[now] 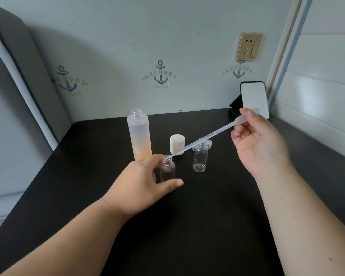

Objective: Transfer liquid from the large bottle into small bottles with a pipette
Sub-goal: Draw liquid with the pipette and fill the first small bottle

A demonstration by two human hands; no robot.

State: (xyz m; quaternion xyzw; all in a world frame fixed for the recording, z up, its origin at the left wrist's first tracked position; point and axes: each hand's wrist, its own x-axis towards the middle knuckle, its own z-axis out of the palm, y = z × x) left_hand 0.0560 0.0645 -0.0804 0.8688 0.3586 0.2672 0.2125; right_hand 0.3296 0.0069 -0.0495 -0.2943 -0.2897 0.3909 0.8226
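Note:
A tall frosted large bottle (pixel 139 134) stands uncapped on the black table (pixel 187 226), with orange liquid in its lower part. My left hand (pixel 139 186) grips a small clear bottle (pixel 168 171) standing in front of it. My right hand (pixel 261 142) pinches the bulb of a clear plastic pipette (pixel 203 139). The pipette slants down to the left and its tip sits at the mouth of the held small bottle. A second small clear bottle (pixel 200 157) stands uncapped to the right, untouched.
A white cap (pixel 177 144) stands behind the small bottles, and small clear caps (pixel 208 143) lie behind the second bottle. A phone (pixel 254 99) leans on a stand at the back right corner. A wall with a socket (pixel 248 46) runs along the back.

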